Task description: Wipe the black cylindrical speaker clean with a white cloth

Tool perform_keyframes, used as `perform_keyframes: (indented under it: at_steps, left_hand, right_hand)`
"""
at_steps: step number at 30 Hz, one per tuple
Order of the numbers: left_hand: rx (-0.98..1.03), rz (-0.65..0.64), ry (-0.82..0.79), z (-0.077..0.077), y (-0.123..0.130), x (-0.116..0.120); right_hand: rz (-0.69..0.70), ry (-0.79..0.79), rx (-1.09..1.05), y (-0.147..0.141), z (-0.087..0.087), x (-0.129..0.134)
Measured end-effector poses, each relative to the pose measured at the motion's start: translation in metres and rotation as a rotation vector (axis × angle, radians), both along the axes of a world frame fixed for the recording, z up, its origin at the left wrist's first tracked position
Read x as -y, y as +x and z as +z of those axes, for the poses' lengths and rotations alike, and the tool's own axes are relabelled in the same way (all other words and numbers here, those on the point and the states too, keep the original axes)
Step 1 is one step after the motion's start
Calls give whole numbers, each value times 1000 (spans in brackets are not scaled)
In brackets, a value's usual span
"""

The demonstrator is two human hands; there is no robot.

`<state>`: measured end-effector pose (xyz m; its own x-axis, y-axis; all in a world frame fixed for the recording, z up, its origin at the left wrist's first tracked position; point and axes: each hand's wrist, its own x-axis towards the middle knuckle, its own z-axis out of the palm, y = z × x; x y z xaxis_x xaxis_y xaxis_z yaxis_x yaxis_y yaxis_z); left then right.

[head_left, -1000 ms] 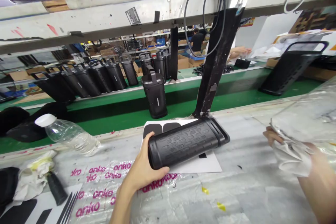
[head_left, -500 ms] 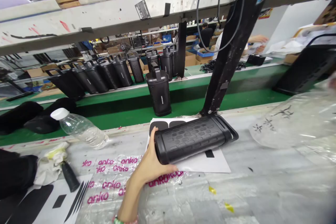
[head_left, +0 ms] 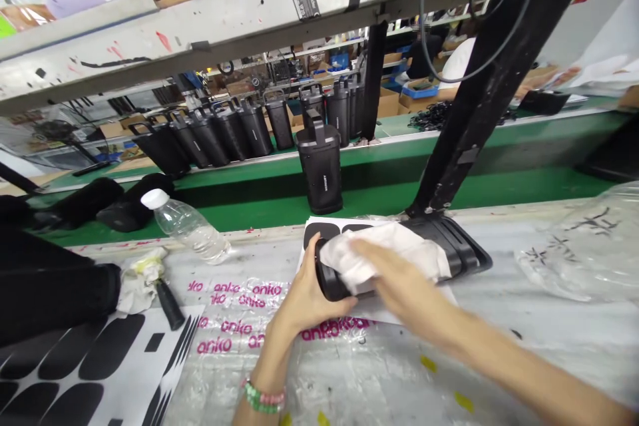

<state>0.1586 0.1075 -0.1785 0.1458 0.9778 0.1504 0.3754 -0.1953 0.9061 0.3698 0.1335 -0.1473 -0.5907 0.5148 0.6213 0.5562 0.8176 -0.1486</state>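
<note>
Since the frame one second earlier, your right hand [head_left: 399, 283] has moved from the right of the frame to the centre, bringing the white cloth [head_left: 414, 247] onto the black case [head_left: 456, 249]. At lower left lies the shape sheet [head_left: 112, 349]; above it leans the clear bottle [head_left: 192, 229]. At centre, your left hand [head_left: 307, 303] clamps the case's left end between thumb and fingers. The case lies lengthwise, right of centre, over the paper sheet [head_left: 319, 233]. Your right hand holds the cloth against its upper face: wiping appears under way. The case's right end is uncovered, its underside hidden; how much is already wiped cannot be told. At far right lies the plastic bag [head_left: 586, 246].
</note>
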Motion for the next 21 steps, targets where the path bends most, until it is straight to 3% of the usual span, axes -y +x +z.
perform_keyframes:
  at_steps: [5, 13, 17, 21]
  left_hand:
    - [70, -8, 88, -5, -2, -2]
    - [47, -29, 142, -11, -8, -5]
    - [-13, -36, 161, -9, -9, -6]
    - [16, -49, 177, -16, -10, -5]
  right_hand:
    - [22, 140, 80, -33, -21, 33]
    - [-62, 208, 61, -40, -14, 36]
    - [-18, 263, 106, -36, -17, 47]
    - [-58, 229, 27, -47, -15, 31]
